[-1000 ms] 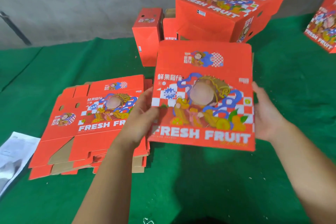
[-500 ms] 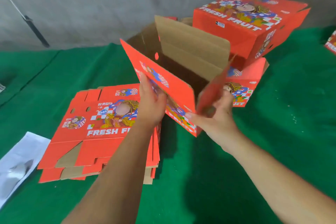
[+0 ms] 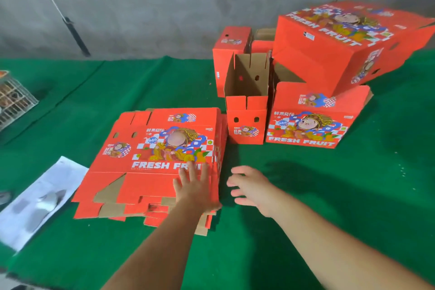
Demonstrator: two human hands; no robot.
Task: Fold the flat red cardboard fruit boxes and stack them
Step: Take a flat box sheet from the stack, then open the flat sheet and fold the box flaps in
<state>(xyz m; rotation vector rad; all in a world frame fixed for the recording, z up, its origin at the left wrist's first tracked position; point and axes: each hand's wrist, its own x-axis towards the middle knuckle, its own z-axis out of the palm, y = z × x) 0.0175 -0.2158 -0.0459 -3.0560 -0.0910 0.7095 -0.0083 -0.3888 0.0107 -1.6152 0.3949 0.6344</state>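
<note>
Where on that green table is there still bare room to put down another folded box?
Bare green cloth lies right of the right hand, in front of the folded boxes, and also behind the flat pile towards the wall. The far right corner is crowded with boxes packed close. The left hand rests on the flat pile; white paper lies left of it.

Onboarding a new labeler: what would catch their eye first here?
The pile of flat red boxes at left of centre on the green cloth, with the left hand flat on its near right corner. Behind it, an opened box stands upright with its top open, beside a tilted folded box on others.
</note>
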